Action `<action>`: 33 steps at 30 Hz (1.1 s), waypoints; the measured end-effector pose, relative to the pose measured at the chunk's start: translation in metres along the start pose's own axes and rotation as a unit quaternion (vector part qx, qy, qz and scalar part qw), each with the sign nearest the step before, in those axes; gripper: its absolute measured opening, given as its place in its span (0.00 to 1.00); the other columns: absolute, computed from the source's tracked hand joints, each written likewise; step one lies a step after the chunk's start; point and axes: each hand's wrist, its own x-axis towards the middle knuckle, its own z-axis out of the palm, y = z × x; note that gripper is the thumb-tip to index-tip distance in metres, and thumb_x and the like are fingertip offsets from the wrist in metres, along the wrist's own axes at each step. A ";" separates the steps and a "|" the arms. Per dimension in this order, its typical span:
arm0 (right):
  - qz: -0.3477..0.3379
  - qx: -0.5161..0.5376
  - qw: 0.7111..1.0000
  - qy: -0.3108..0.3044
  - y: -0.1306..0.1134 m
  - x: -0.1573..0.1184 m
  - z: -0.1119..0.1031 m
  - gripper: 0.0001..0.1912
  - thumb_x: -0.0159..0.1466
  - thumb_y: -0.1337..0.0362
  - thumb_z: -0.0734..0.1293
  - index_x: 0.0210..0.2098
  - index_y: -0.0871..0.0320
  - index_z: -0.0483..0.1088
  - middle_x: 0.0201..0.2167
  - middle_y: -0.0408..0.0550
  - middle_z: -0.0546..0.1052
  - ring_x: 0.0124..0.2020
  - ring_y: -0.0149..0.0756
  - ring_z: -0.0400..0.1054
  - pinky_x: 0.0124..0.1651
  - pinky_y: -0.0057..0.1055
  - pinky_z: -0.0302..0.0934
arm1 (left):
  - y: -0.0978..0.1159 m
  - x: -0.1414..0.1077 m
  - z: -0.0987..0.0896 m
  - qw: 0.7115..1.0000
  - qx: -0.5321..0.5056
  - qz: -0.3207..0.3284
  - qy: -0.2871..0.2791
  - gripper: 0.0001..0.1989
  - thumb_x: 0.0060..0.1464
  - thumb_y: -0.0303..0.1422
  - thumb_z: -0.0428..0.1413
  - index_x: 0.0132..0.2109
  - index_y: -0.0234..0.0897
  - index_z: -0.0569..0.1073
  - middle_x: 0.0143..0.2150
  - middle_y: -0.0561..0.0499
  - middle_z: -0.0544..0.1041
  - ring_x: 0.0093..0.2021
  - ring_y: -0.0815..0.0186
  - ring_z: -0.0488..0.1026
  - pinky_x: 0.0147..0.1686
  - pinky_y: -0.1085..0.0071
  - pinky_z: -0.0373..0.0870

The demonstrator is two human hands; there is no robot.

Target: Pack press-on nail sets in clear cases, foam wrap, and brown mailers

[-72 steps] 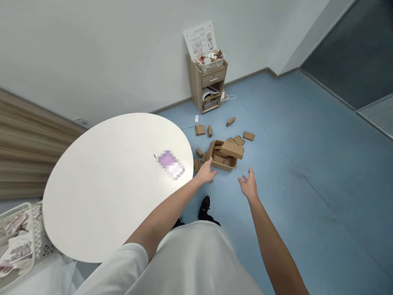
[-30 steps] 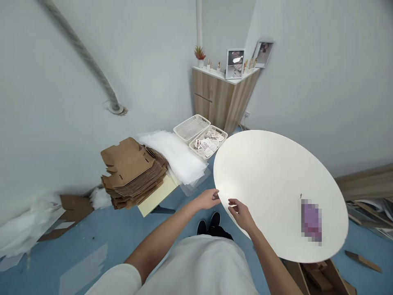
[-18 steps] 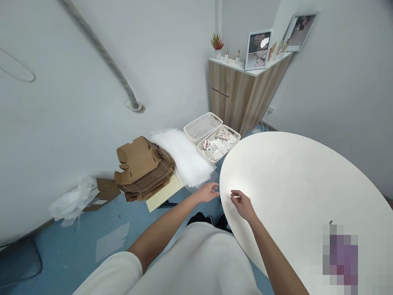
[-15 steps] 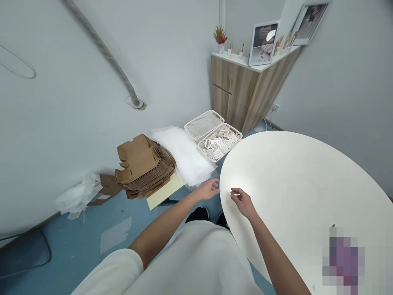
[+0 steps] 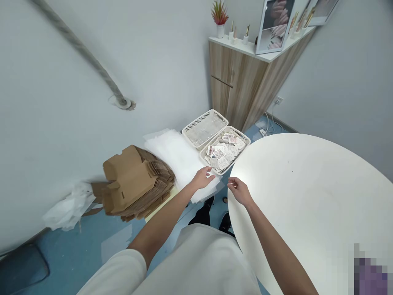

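Observation:
My left hand (image 5: 202,178) hovers by the near edge of a white plastic basket (image 5: 204,160), fingers apart and nothing held. In that basket lie many small printed paper packets (image 5: 221,153). My right hand (image 5: 239,191) is over the left rim of the round white table (image 5: 313,196), its fingers curled loosely with a gap to the thumb and no object visible in them. A stack of thin white sheets (image 5: 175,153) lies under and left of my left hand. Behind the packets, a second white basket (image 5: 205,127) holds nothing I can make out.
Left of the sheets stands a pile of flat brown cardboard boxes (image 5: 132,184). A wood-grain cabinet (image 5: 236,78) with a potted plant (image 5: 220,18) and picture frame is at the back. White plastic wrapping (image 5: 69,207) and a dark chair (image 5: 23,266) are at the left.
My view has moved nearer the baskets. Both hands have shifted forward, and my left hand is now beside the basket of packets. Neither hand has taken hold of anything.

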 end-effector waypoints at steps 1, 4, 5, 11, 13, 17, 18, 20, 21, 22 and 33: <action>-0.002 -0.016 1.000 0.008 -0.003 0.010 0.003 0.17 0.55 0.59 0.61 0.43 0.54 0.66 0.41 0.48 0.72 0.37 0.34 0.67 0.41 0.34 0.62 | -0.001 0.012 -0.005 1.000 0.000 -0.003 0.001 0.25 0.47 0.39 0.54 0.52 0.35 0.64 0.52 0.42 0.68 0.45 0.60 0.70 0.43 0.66 0.66; -0.004 -0.072 0.997 0.034 -0.012 0.041 0.010 0.17 0.55 0.62 0.61 0.44 0.55 0.66 0.42 0.48 0.72 0.39 0.35 0.67 0.42 0.35 0.61 | -0.002 0.051 -0.013 1.000 -0.020 -0.001 -0.014 0.24 0.47 0.38 0.54 0.51 0.34 0.65 0.51 0.41 0.68 0.47 0.58 0.69 0.45 0.65 0.64; -0.002 -0.092 0.995 0.040 -0.015 0.052 0.011 0.17 0.55 0.63 0.61 0.44 0.55 0.66 0.42 0.48 0.72 0.39 0.35 0.67 0.43 0.35 0.61 | -0.002 0.064 -0.013 0.999 -0.032 0.002 -0.024 0.24 0.47 0.38 0.54 0.51 0.34 0.65 0.52 0.41 0.68 0.48 0.58 0.68 0.46 0.65 0.63; -0.002 -0.200 0.978 0.054 -0.025 0.115 0.019 0.21 0.54 0.68 0.60 0.48 0.56 0.62 0.46 0.50 0.69 0.44 0.38 0.65 0.46 0.36 0.59 | -0.001 0.120 -0.002 0.997 -0.046 -0.026 -0.056 0.29 0.44 0.38 0.56 0.53 0.31 0.63 0.57 0.38 0.62 0.57 0.54 0.58 0.53 0.64 0.54; -0.014 -0.235 0.970 0.059 -0.026 0.132 0.024 0.22 0.53 0.71 0.60 0.48 0.58 0.62 0.47 0.52 0.68 0.47 0.39 0.63 0.47 0.37 0.57 | -0.002 0.128 0.003 0.996 -0.044 -0.046 -0.063 0.32 0.42 0.40 0.57 0.54 0.30 0.61 0.59 0.37 0.59 0.59 0.53 0.54 0.55 0.64 0.51; -0.009 -0.299 0.952 0.071 -0.024 0.153 0.036 0.23 0.51 0.74 0.60 0.47 0.58 0.62 0.46 0.54 0.66 0.48 0.42 0.60 0.46 0.36 0.56 | -0.005 0.128 0.007 0.992 -0.067 -0.078 -0.078 0.37 0.42 0.40 0.57 0.57 0.32 0.55 0.62 0.37 0.50 0.62 0.54 0.47 0.57 0.66 0.48; -0.003 -0.312 0.947 0.078 -0.024 0.156 0.038 0.22 0.51 0.74 0.61 0.47 0.58 0.62 0.45 0.54 0.66 0.47 0.42 0.60 0.45 0.36 0.56 | -0.006 0.126 0.007 0.991 -0.073 -0.082 -0.079 0.38 0.42 0.39 0.57 0.58 0.32 0.53 0.63 0.38 0.49 0.62 0.55 0.46 0.57 0.67 0.47; 0.006 -0.327 0.940 0.095 -0.022 0.159 0.043 0.20 0.52 0.71 0.62 0.45 0.57 0.61 0.44 0.54 0.66 0.46 0.44 0.59 0.44 0.36 0.56 | -0.009 0.123 0.006 0.989 -0.083 -0.089 -0.081 0.40 0.42 0.38 0.57 0.60 0.33 0.49 0.63 0.38 0.47 0.63 0.55 0.45 0.58 0.66 0.46; 0.009 -0.329 0.939 0.104 -0.021 0.160 0.044 0.19 0.53 0.70 0.62 0.45 0.56 0.61 0.44 0.54 0.65 0.46 0.44 0.59 0.43 0.36 0.56 | -0.010 0.122 0.006 0.988 -0.089 -0.096 -0.084 0.40 0.42 0.38 0.57 0.60 0.33 0.48 0.63 0.39 0.46 0.63 0.55 0.44 0.58 0.66 0.46; 0.010 -0.326 0.939 0.112 -0.019 0.160 0.045 0.19 0.53 0.68 0.63 0.45 0.56 0.61 0.43 0.53 0.65 0.46 0.44 0.59 0.42 0.36 0.56 | -0.011 0.121 0.005 0.986 -0.096 -0.105 -0.089 0.41 0.42 0.38 0.57 0.61 0.34 0.47 0.63 0.39 0.46 0.63 0.54 0.43 0.58 0.65 0.45; 0.044 -0.238 0.953 0.184 -0.007 0.170 0.045 0.23 0.50 0.61 0.66 0.45 0.56 0.60 0.41 0.51 0.67 0.43 0.42 0.62 0.43 0.36 0.57 | -0.011 0.126 0.008 0.974 -0.143 -0.120 -0.127 0.42 0.43 0.40 0.56 0.61 0.31 0.47 0.63 0.38 0.50 0.62 0.53 0.49 0.57 0.62 0.49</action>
